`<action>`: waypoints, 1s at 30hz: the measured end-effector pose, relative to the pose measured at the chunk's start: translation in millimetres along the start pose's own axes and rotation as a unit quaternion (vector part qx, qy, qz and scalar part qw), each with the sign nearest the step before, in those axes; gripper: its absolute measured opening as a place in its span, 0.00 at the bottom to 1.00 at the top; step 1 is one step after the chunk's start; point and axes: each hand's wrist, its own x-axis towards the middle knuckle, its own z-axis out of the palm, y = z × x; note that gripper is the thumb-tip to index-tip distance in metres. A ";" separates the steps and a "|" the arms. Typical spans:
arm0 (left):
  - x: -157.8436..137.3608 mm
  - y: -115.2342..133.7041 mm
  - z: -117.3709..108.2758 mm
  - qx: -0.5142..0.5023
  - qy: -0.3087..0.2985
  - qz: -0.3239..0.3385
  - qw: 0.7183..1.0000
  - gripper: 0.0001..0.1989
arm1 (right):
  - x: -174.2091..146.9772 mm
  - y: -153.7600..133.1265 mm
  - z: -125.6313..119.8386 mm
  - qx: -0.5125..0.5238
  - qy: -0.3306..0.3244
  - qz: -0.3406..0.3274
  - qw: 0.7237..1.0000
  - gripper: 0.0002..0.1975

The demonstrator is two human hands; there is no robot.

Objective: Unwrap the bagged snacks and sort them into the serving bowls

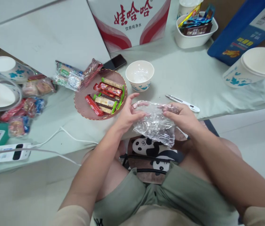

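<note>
I see both hands gripping a crumpled clear plastic bag (154, 124) at the near edge of the table (181, 78), above my lap. My left hand (129, 114) pinches the bag's left upper edge, fingers closed on the film; my right hand (181, 117) clamps its right upper edge. Just left of the hands sits a pink ribbed plate (80, 103) carrying several wrapped snack bars (105, 95). An empty paper bowl (140, 75) stands just beyond the bag, and a white pen-like tool (182, 103) lies beside my right hand.
</note>
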 end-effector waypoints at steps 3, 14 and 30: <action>-1.1 0.8 2.2 0.052 -0.054 -0.053 0.996 0.27 | -0.7 -1.0 4.4 0.094 0.017 0.026 0.995 0.11; -2.0 3.0 11.9 0.071 0.018 -0.083 0.994 0.15 | 1.8 9.2 8.2 0.130 -0.057 0.059 0.988 0.14; 0.7 7.2 7.6 0.043 0.037 -0.039 0.998 0.15 | 2.0 0.5 -7.6 -0.009 0.023 -0.055 0.998 0.17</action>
